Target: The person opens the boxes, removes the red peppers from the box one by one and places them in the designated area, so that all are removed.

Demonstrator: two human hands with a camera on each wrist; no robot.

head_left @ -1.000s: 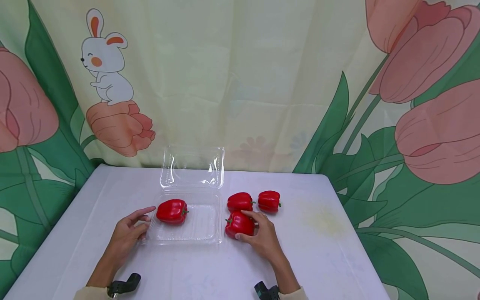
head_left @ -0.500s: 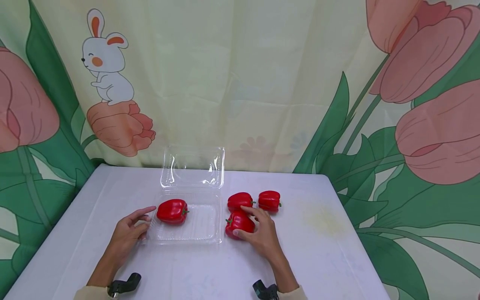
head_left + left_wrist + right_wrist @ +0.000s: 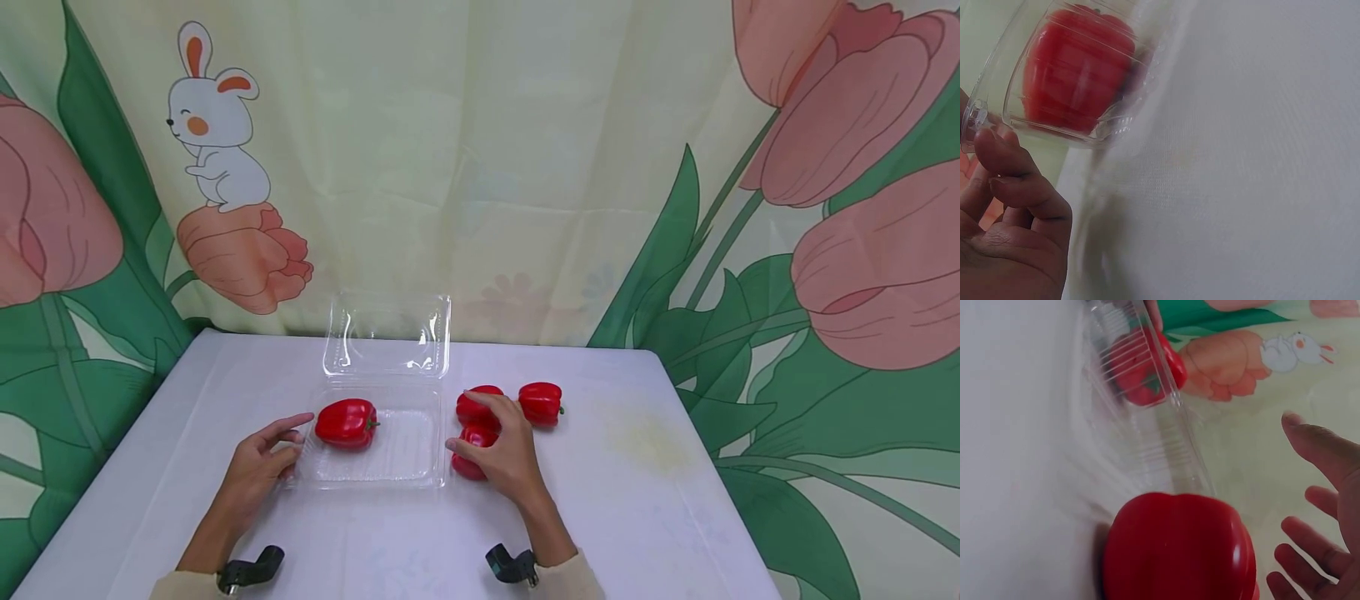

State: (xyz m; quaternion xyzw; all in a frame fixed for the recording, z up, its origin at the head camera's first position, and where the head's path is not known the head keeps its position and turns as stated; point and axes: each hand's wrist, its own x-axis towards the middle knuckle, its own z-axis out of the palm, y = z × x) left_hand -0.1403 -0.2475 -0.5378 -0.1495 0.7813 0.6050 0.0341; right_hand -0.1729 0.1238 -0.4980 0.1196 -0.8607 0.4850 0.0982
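A clear plastic clamshell container [image 3: 441,442] lies with its lid [image 3: 386,335] raised at the back. Inside, on the left, sits a red bell pepper [image 3: 345,423], seen through the wall in the left wrist view. My left hand [image 3: 258,460] pinches the container's left rim [image 3: 980,119] between thumb and finger. Above the nearest loose pepper [image 3: 467,467], just right of the container, hovers my right hand [image 3: 512,454]. Its fingers are spread and hold nothing; in the right wrist view they stand apart from that pepper [image 3: 1179,550]. The hand partly hides a second pepper [image 3: 472,411] behind.
One more red pepper [image 3: 540,404] lies to the right at the back. All stand on a white-covered table [image 3: 630,508]. A curtain [image 3: 525,167] printed with tulips and a rabbit hangs behind the table's far edge. Each wrist wears a black camera mount [image 3: 251,568].
My right hand has let go of the nearest pepper and moved left and up over it. That pepper stays about where it was. The left hand keeps its place at the container.
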